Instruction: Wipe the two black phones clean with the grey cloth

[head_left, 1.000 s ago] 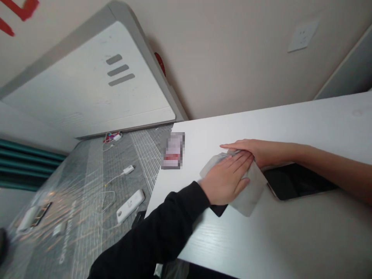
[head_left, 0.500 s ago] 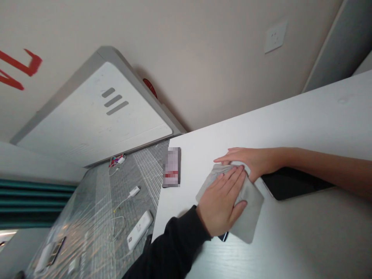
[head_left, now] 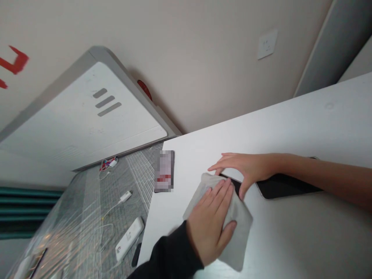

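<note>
My left hand (head_left: 212,223), in a black sleeve, lies flat with stretched fingers on a light grey cloth (head_left: 241,228). Under the cloth is a dark flat phone (head_left: 236,185), with only its upper end showing. My right hand (head_left: 244,168) reaches in from the right and spans that end, fingers on the far left side and thumb on the right side, gripping its edges. Most of this phone is hidden by the cloth and my left hand. A second black-screened phone (head_left: 279,186) lies on the white table below my right forearm, which covers part of it.
A blurred-out flat item (head_left: 164,172) lies at the left edge of the white table (head_left: 290,232). Beyond that edge, a grey-covered surface holds a white power bank (head_left: 129,238) and a white cable plug (head_left: 126,196). A white panel (head_left: 87,116) leans against the wall.
My left hand and the cloth have slid down toward me, baring the phone's dark upper end. My right hand has opened wider around that end. The view has also shifted slightly.
</note>
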{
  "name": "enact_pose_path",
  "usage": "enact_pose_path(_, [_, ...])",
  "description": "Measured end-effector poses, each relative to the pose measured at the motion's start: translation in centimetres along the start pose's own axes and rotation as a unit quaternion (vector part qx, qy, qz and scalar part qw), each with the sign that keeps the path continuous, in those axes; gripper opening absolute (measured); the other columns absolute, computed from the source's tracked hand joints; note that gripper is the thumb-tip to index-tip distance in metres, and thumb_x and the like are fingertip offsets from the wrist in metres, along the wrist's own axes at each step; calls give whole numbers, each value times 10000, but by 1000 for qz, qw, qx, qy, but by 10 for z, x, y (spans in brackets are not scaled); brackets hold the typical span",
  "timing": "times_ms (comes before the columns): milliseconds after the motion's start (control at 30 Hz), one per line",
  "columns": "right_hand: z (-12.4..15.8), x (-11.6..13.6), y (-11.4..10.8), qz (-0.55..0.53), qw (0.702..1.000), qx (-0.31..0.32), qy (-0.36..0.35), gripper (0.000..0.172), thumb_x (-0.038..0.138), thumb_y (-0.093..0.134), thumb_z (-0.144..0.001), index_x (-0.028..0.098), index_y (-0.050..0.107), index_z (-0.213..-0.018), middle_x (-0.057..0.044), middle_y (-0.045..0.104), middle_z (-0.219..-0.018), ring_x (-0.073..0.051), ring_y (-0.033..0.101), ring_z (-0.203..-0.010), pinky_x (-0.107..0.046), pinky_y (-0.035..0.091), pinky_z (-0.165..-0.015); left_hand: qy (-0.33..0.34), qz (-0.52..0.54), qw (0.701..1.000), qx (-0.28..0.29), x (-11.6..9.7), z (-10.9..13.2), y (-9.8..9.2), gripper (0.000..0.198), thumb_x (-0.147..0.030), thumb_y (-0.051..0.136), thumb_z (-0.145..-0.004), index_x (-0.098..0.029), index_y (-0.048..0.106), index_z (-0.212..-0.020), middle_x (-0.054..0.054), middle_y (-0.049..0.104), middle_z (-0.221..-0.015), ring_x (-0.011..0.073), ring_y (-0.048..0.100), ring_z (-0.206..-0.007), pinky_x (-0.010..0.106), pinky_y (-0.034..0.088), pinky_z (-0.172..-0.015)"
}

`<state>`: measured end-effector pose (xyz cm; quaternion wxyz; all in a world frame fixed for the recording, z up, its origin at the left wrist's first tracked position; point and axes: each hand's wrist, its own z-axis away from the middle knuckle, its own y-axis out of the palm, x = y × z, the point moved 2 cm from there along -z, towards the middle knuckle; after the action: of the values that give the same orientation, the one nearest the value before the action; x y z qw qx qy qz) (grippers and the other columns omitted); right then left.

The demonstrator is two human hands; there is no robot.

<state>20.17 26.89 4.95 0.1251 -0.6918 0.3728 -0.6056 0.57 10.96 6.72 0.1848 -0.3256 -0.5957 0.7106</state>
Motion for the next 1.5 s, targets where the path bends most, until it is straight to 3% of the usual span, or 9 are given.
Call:
enact_pose_path(100, [-1, 0, 2, -11, 1000, 6, -6, 1038, 452, 972, -727, 257, 503, -1632, -100, 761, -1410, -320, 654, -1353, -570, 286, -1310, -17, -19, 1000, 0, -4, 16, 0, 801, -374, 460, -1112, -124, 46, -1750, 139, 175, -1826, 305, 175, -1701, 528, 362, -1329])
enact_pose_path(300, [3, 2, 3, 10, 1000, 12, 13, 918, 263, 851, -823, 253, 467, -1657, -135, 617, -1601, -338, 570, -1464, -597, 253, -1326, -9, 12, 1000, 5, -3, -30, -3, 738, -427, 446, -1121, -92, 190, -1726, 145, 252, -1809, 279, 222, -1693, 519, 281, -1371])
enact_pose_path(533, [0, 2, 2, 0, 1000, 25, -10, 1053, 457, 940, -779, 241, 430, -1674, -111, 749, -1421, -318, 633, -1367, -564, 283, -1305, -35, -44, 998, 9, -13, 23, 0, 807, -368, 484, -1108, -111, 62, -1746, 130, 175, -1824, 295, 195, -1698, 513, 382, -1315])
enact_pose_path(733, [2, -2, 7, 21, 999, 25, 3, 953, 363, 871, -841, 246, 427, -1676, -152, 614, -1592, -344, 572, -1442, -590, 258, -1314, -17, -11, 1000, 12, -6, -20, 0, 764, -412, 487, -1105, -90, 181, -1727, 121, 220, -1821, 280, 222, -1693, 513, 293, -1364])
enact_pose_path(967, [-1, 2, 4, -4, 999, 36, -20, 1068, 543, 924, -804, 219, 409, -1682, -127, 739, -1433, -329, 614, -1384, -539, 279, -1297, -42, -62, 997, -35, -16, 34, 6, 711, -430, 329, -1154, -104, 109, -1746, 112, 200, -1826, 271, 186, -1702, 474, 378, -1307])
enact_pose_path(1067, [0, 6, 5, 21, 999, 30, -8, 966, 451, 877, -854, 202, 427, -1671, -150, 685, -1509, -343, 585, -1414, -556, 273, -1297, -23, -18, 1000, -5, -13, 7, 1, 728, -443, 415, -1140, -110, 163, -1736, 124, 227, -1819, 289, 227, -1691, 507, 336, -1339])
enact_pose_path(1200, [1, 5, 6, 31, 999, 30, 0, 896, 350, 819, -875, 198, 430, -1667, -163, 607, -1599, -342, 558, -1441, -560, 279, -1295, -19, 19, 999, -23, -2, -19, 0, 736, -435, 431, -1126, -106, 174, -1732, 153, 236, -1815, 300, 230, -1690, 543, 319, -1346])
enact_pose_path(1367, [-1, 2, 6, -8, 1000, 28, -8, 1025, 563, 877, -835, 191, 419, -1673, -128, 722, -1463, -329, 585, -1411, -524, 288, -1287, -50, 37, 996, -70, -6, 29, 10, 756, -434, 407, -1125, -138, 95, -1746, 132, 233, -1821, 273, 202, -1699, 515, 324, -1340])
enact_pose_path(1500, [-2, 2, 6, -28, 999, 24, -15, 1098, 583, 933, -786, 198, 415, -1675, -115, 735, -1448, -316, 582, -1421, -487, 271, -1288, -38, -12, 998, -43, -15, 48, 13, 696, -431, 322, -1152, -167, 99, -1756, 106, 239, -1822, 268, 194, -1700, 493, 307, -1333])
